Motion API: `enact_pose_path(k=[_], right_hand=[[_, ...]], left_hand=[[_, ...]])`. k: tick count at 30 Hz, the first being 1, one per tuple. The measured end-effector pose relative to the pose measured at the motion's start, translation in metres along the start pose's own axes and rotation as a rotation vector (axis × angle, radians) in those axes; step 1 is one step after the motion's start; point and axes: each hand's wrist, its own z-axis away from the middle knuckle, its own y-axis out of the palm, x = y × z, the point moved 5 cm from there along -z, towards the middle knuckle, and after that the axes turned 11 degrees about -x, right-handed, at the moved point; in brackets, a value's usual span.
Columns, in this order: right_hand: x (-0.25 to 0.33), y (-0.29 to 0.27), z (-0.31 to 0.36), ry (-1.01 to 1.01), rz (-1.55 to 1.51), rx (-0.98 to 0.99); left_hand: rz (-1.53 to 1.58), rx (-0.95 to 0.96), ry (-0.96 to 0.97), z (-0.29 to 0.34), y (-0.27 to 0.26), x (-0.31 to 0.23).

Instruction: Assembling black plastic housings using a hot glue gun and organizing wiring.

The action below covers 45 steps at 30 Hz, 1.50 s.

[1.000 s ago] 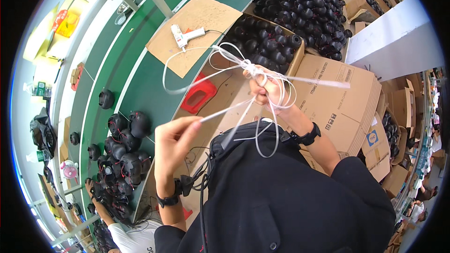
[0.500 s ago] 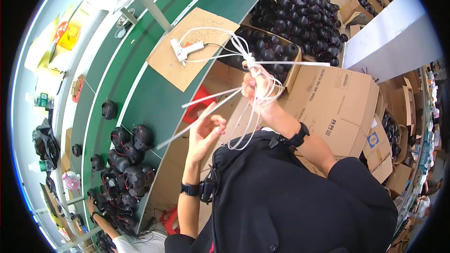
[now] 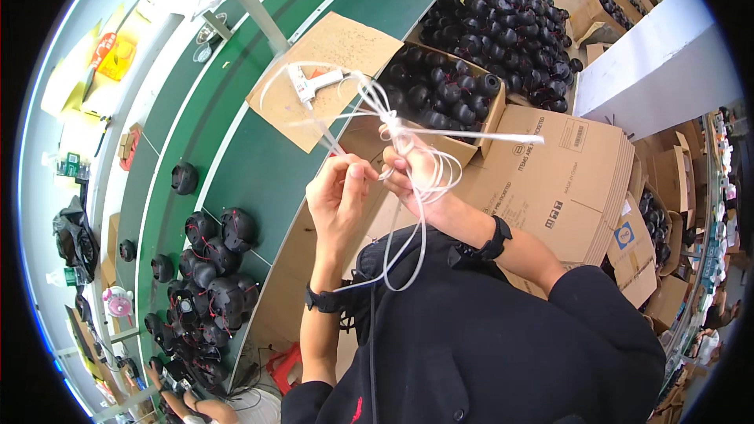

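A bundle of thin white cord (image 3: 390, 118), gathered at a knot-like wrap, has loops hanging below it and loose ends sticking out to the sides. My right hand (image 3: 418, 177) is closed around the bundle just under that wrap. Close beside it, my left hand (image 3: 342, 190) pinches a strand of the cord between thumb and fingers. Behind the upper loops, a white glue gun (image 3: 308, 88) lies on a cardboard sheet (image 3: 345, 35); strands partly cover it.
Black round housings (image 3: 224, 298) with red wires crowd the green bench (image 3: 271, 177) on the left, near a co-worker's arm (image 3: 169, 396). More fill an open carton (image 3: 496, 122) and a floor pile (image 3: 510, 39). Flattened cartons (image 3: 581, 165) stack at right, by a white pillar (image 3: 644, 55).
My left hand has risen toward the right hand and closed on a strand. My right hand has lowered slightly leftward with the bundle, and the loops have swung.
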Motion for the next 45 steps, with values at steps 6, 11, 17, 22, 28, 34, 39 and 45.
enact_pose_path(k=[6,11,17,22,28,34,39,45], right_hand=[[0.007,0.002,-0.005,0.016,-0.116,0.088],[0.001,0.003,-0.002,0.147,-0.276,0.251],[-0.004,0.007,0.001,0.165,-0.198,0.284],[-0.005,0.002,-0.001,0.081,-0.084,0.104],[0.007,0.018,0.020,-0.304,0.357,0.003],[0.012,0.022,0.026,-0.444,0.594,0.041],[0.012,0.028,0.037,-0.608,0.814,0.121],[0.007,0.028,0.038,-0.548,0.789,0.153]], left_hand=[[-0.099,-0.162,-0.170,0.010,-0.002,0.005],[-0.289,-0.062,-0.265,0.023,-0.006,0.002],[-0.595,-0.113,0.128,0.031,-0.004,-0.029],[-0.712,-0.171,0.253,0.037,-0.002,-0.034],[-0.836,-0.162,0.190,0.036,-0.008,-0.027],[-0.864,-0.164,0.279,0.035,-0.008,-0.043],[-0.881,-0.171,0.266,0.030,-0.015,-0.049],[-0.792,-0.267,0.263,0.030,-0.024,-0.056]])
